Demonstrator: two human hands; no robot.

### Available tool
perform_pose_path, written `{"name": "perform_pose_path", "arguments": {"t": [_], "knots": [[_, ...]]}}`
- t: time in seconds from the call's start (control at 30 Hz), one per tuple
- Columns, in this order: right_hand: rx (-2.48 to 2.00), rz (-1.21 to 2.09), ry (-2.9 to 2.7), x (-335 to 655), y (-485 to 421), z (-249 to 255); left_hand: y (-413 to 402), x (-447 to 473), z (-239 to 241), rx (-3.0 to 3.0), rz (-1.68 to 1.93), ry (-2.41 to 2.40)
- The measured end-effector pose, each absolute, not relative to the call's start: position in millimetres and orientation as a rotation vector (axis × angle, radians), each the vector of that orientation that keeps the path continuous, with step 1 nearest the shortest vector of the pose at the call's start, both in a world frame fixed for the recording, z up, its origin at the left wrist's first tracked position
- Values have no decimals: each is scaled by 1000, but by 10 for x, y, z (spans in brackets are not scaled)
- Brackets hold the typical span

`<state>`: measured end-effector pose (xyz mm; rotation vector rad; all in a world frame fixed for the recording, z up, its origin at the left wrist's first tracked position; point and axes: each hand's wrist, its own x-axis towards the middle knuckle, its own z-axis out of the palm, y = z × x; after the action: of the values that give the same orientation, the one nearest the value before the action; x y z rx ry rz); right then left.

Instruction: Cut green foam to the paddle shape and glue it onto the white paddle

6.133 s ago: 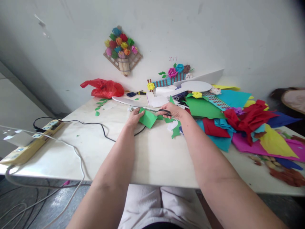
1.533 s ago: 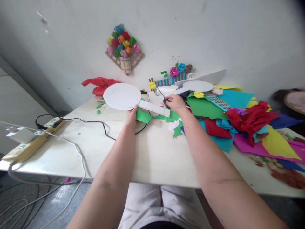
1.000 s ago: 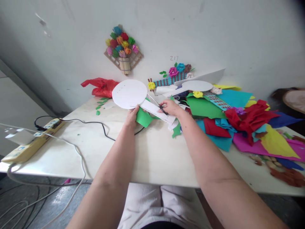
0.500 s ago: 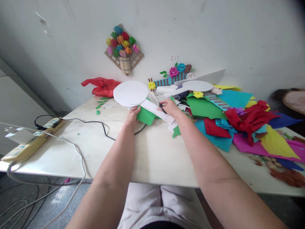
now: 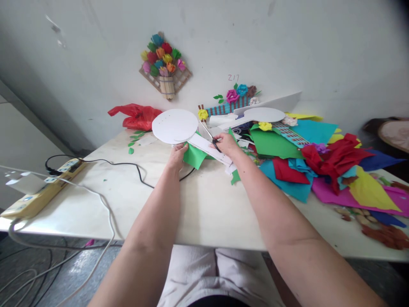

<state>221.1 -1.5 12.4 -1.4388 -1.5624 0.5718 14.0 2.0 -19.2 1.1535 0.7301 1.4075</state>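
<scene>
My left hand [image 5: 178, 155] pinches the lower edge of a white cardboard disc [image 5: 175, 125], thumb on top. From the disc a white cardboard strip [image 5: 209, 148] runs down to the right, and the two look joined. My right hand [image 5: 226, 144] is closed round the handles of a pair of scissors [image 5: 209, 133]. Their blades point up and left past the disc's right edge, over the strip. Green paper [image 5: 194, 156] shows beneath the strip, beside my left fingers. A small green scrap [image 5: 235, 176] lies under my right wrist.
Colourful paper sheets and a crumpled red piece [image 5: 334, 157] pile up at right. A power strip [image 5: 44, 187] with cables occupies the left; a black cord [image 5: 139, 170] crosses the table. Behind stand a red plastic bag [image 5: 137, 117] and another white cardboard shape [image 5: 263, 114].
The hands, disc and scissors stay almost where they were. The view has shifted very slightly.
</scene>
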Motion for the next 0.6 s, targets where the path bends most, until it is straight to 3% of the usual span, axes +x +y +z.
{"name": "perform_pose_path", "arguments": {"t": [0.6], "knots": [[-1449,550,-1523,2099,-116,182,-27,229,-232,1231,1330,765]]}}
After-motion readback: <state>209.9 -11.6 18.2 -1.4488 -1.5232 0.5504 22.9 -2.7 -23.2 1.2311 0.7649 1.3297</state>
